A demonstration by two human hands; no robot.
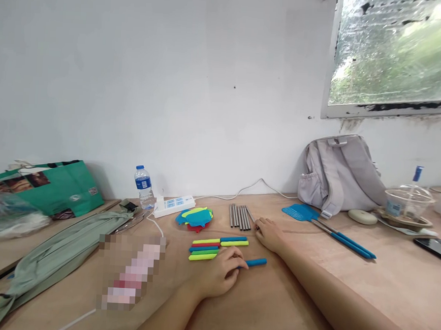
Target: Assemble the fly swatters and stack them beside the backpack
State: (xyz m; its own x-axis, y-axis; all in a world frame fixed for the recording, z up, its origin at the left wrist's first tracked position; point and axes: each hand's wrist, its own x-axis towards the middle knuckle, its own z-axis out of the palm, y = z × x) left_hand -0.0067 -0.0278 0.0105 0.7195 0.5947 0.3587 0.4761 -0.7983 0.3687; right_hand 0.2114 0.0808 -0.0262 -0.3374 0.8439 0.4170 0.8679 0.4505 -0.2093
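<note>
Left hand [224, 271] curled at one blue handle [257, 262], right hand [270, 234] bent at one slanted metal rod [251, 214]; cannot tell if either grips. Seven other handles [211, 245] visible: three yellow, two blue, one red, one green. Toward the worktop's [257, 305] far edge: roughly six upright-lying rods [240, 218], one multicoloured stack [199, 216].

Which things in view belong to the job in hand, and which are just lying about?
In the job:
- blue tube at the left hand
- other coloured tubes
- metal rods by the right hand
- swatter heads
- blue fly swatters, probably

Lying about, seemingly:
- water bottle
- power strip
- green bag
- sage fabric bag
- grey backpack
- lidded cup
- phone
</note>
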